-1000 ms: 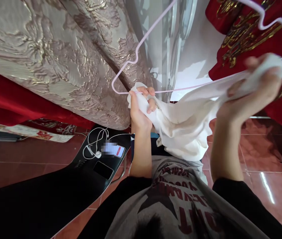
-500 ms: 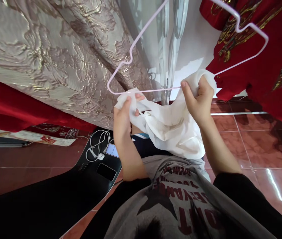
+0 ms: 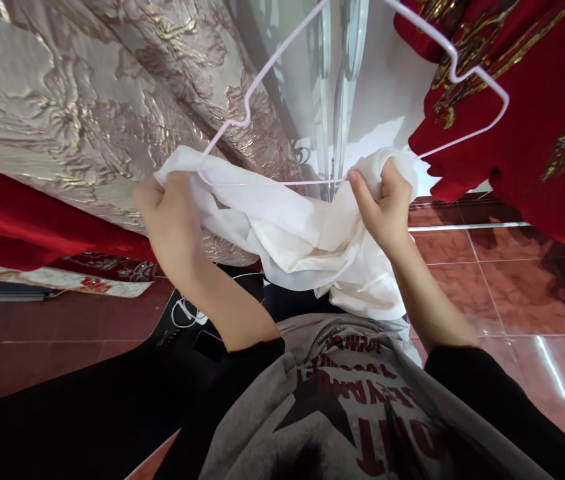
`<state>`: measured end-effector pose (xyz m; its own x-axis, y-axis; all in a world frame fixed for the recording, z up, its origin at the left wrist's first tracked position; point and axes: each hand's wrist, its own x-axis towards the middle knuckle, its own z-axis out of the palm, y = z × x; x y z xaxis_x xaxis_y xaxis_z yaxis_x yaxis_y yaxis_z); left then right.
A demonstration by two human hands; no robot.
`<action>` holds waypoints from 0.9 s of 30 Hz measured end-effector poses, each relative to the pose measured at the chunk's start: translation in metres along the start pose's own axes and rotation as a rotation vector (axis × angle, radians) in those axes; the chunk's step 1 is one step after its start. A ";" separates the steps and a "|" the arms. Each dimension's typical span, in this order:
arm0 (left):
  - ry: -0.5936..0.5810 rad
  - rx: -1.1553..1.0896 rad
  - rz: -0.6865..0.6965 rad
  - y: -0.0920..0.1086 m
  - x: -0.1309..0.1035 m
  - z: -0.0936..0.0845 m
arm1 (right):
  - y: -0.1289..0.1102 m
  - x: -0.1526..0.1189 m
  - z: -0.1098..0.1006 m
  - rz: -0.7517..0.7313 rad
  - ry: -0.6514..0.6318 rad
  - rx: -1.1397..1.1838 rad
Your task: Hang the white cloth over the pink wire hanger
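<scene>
Pinching white cloth (image 3: 290,217), left hand (image 3: 170,210) and right hand (image 3: 387,203) stand apart, seemingly spreading it along the pink clothes hanger (image 3: 307,182) between them.

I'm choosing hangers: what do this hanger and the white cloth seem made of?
Hanger: probably plastic-coated wire, smooth pale pink, judging by its thin, bent rod. White cloth: apparently thin, matt fabric, given its soft folds; the fibre can't be told.

The scene is viewed from the person's head, with the camera pointed forward and steeply down. The shirt (image 3: 332,393) is seen close at the bottom edge, the left hand (image 3: 170,217) and right hand (image 3: 385,203) beyond it, and the floor (image 3: 527,293) farther below.
</scene>
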<state>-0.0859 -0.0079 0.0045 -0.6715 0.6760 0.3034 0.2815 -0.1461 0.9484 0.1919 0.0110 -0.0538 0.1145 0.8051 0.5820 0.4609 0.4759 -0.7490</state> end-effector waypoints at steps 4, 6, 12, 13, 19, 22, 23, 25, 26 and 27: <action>-0.032 0.069 0.166 0.026 -0.004 0.014 | 0.004 0.005 -0.002 -0.005 -0.004 0.012; -0.230 0.045 0.248 0.041 -0.010 0.029 | 0.005 0.006 -0.002 0.000 0.008 0.020; -0.435 -0.054 0.251 0.055 -0.028 0.050 | 0.006 0.002 -0.005 0.003 0.055 -0.015; -0.451 0.016 0.264 0.055 -0.028 0.045 | 0.006 0.002 -0.006 0.006 0.049 -0.020; -0.475 0.419 0.480 0.071 -0.019 0.018 | 0.005 0.004 -0.008 0.047 0.014 0.010; -0.448 0.405 0.515 0.078 -0.011 0.030 | 0.003 0.001 -0.003 0.038 0.024 0.013; -0.445 0.389 0.531 0.077 -0.008 0.037 | 0.003 0.000 -0.001 0.032 0.027 0.015; -0.428 0.346 0.550 0.073 -0.001 0.051 | 0.003 -0.003 0.002 0.025 0.026 0.027; -0.423 0.321 0.546 0.069 0.001 0.056 | 0.002 -0.004 0.003 0.026 0.023 0.031; -0.433 0.300 0.532 0.065 0.002 0.059 | 0.002 -0.005 0.004 0.031 0.018 0.029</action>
<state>-0.0284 0.0270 0.0618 -0.0804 0.8019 0.5921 0.7091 -0.3714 0.5993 0.1888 0.0097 -0.0598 0.1445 0.8129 0.5642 0.4315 0.4613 -0.7753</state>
